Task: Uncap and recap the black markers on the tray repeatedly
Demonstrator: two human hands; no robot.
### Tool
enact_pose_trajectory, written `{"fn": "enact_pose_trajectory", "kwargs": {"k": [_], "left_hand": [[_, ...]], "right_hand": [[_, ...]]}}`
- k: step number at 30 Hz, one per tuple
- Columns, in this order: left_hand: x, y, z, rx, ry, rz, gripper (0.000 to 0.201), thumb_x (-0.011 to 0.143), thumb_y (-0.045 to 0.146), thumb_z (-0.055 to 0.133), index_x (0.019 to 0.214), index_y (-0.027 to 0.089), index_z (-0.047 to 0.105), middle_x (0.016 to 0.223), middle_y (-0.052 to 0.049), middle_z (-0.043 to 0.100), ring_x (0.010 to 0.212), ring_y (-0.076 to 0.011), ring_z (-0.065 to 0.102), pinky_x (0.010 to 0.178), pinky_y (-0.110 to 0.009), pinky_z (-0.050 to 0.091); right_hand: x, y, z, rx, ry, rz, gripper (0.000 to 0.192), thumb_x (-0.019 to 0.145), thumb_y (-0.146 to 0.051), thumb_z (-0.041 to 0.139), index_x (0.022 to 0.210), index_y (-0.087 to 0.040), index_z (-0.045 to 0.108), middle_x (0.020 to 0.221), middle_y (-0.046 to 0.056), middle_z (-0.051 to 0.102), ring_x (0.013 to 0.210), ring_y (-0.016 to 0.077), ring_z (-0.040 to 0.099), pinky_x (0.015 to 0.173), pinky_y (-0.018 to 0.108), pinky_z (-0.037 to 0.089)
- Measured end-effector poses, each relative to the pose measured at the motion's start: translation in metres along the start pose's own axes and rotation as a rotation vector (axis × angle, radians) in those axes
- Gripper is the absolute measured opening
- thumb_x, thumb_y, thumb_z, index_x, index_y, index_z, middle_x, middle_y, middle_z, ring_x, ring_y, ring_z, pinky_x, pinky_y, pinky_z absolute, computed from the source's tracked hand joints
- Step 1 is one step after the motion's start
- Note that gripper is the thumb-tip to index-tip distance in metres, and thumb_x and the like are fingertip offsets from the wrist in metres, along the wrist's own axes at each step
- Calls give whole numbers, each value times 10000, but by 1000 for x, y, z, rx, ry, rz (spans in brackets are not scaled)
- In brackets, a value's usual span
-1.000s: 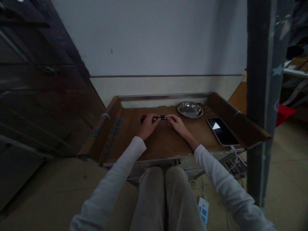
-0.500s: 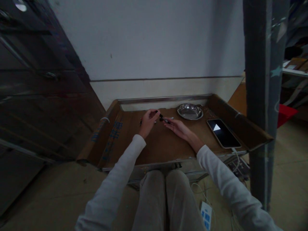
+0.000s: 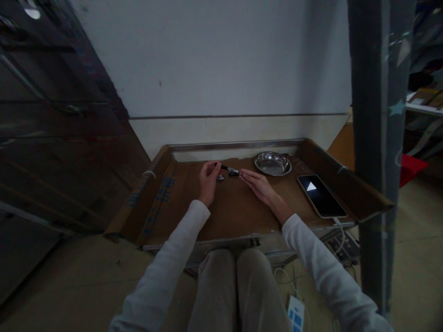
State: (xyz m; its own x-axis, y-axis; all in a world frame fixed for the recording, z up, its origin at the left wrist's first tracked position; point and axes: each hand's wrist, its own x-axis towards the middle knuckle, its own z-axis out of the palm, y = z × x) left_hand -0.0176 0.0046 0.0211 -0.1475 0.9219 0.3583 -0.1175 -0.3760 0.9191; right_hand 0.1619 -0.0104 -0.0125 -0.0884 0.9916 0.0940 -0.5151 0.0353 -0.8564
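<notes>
Left hand [image 3: 208, 177]: pinched on a pen [image 3: 228, 169], now raised and tilted.
Right hand [image 3: 258, 184]: fingers apart, just released the pen's tip.
Small parts [image 3: 220, 177]: now exposed on cardboard tray [image 3: 238, 207].

Long white sleeves, light grey trousers, bare hands

Tray liner [image 3: 238, 207]: matt brown cardboard, slightly rough, blue print at frame left. Dish [image 3: 273, 163]: shiny bare metal. Phone [image 3: 321, 195]: glossy glass screen. Pen [image 3: 230, 170]: dark, smooth, with metallic tip; plastic or metal can't be told. Sleeves [image 3: 180, 244]: soft matt white cloth. Wall [image 3: 214, 60]: matt paint.
</notes>
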Motion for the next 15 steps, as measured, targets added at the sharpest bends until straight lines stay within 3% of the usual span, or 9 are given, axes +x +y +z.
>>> {"fn": "enact_pose_trajectory", "kwargs": {"k": [3,8,10,15], "left_hand": [[-1,-5,-5,51,-33,-6,307,751,428,642,923,178,592,827,-11,619,717,-112,614,712,-268,516],[-16,-15,-9,381,-294,41,211,763,367,642,851,176,626,816,-9,628,765,-132,596,727,-268,477],[-22,-17,-6,512,-360,66,158,781,319,623,855,180,617,814,-4,629,747,-132,587,717,-269,467],[-22,-25,3,762,-460,231,83,778,155,593,855,171,568,829,-15,596,761,-148,568,742,-295,467]], "right_hand": [[3,0,-1,-110,89,-107,319,643,-280,765,929,-167,680,909,36,706,858,144,651,951,338,478],[3,-5,-5,-561,229,-442,248,742,-362,663,897,-169,649,879,52,685,788,162,634,776,320,514],[-1,-9,-6,-780,192,-513,224,806,-370,586,907,-180,649,897,59,680,818,174,625,763,315,503],[-10,-12,-6,-1151,-60,-575,165,864,-276,522,943,-225,658,932,50,659,864,177,589,790,310,468]]}}
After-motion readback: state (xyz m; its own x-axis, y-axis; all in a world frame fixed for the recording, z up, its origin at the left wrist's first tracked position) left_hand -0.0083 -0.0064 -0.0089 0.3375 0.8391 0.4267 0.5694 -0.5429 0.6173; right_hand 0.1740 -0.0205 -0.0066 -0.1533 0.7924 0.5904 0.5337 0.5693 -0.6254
